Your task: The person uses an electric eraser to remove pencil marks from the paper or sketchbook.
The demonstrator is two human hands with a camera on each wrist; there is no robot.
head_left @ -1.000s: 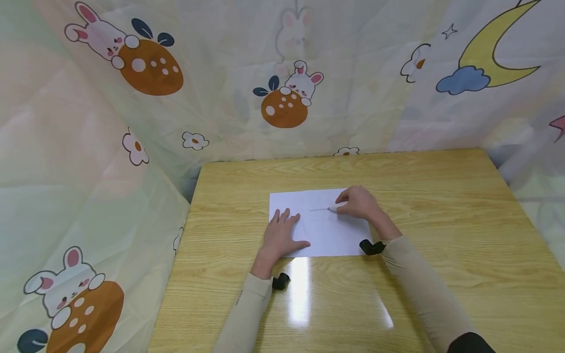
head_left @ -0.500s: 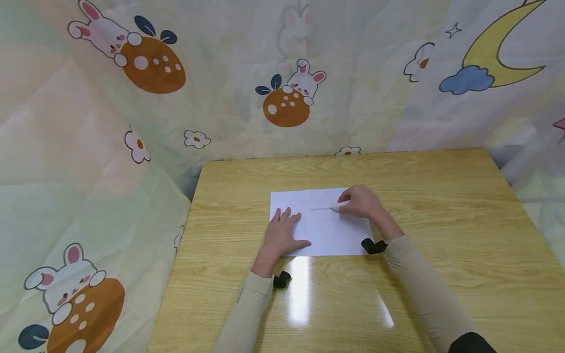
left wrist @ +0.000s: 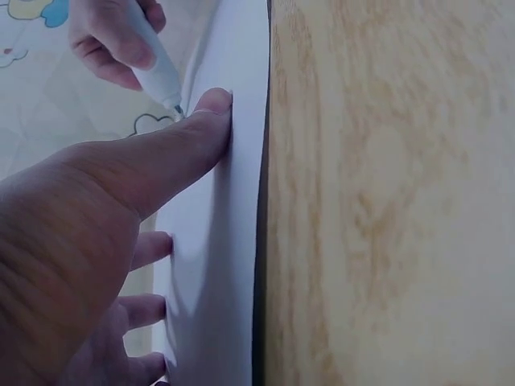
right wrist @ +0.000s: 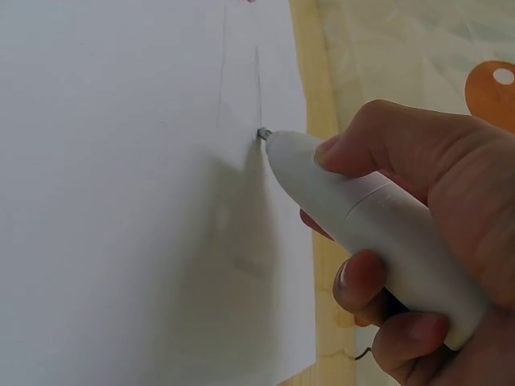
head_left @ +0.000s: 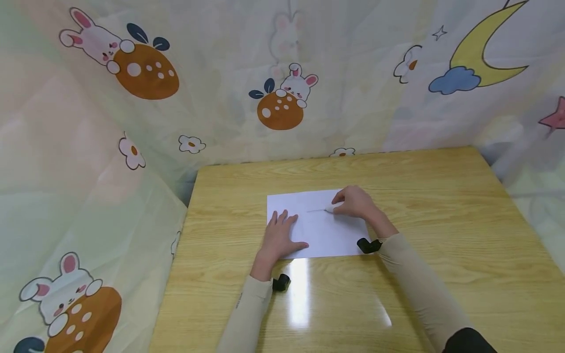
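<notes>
A white paper sheet (head_left: pixel 324 235) lies flat on the table. My left hand (head_left: pixel 279 236) rests on its left part with fingers spread; in the left wrist view the thumb (left wrist: pixel 173 153) lies along the sheet near its edge. My right hand (head_left: pixel 356 202) grips a thick white pen-shaped tool (right wrist: pixel 322 181) with a narrow metal tip. In the right wrist view that tip touches the paper at the end of a thin dark line (right wrist: pixel 258 88). A fainter line (right wrist: pixel 222 72) runs beside it. The tool's back end is hidden in the palm.
The wooden table (head_left: pixel 423 196) extends around the sheet on all sides. A printed fabric curtain (head_left: pixel 220 88) hangs behind and to the left. Black wrist mounts (head_left: pixel 280 283) sit at both cuffs.
The head view has shifted slightly. My left hand stays in place on the sheet, and my right hand keeps its grip on the tool with its tip at nearly the same spot.
</notes>
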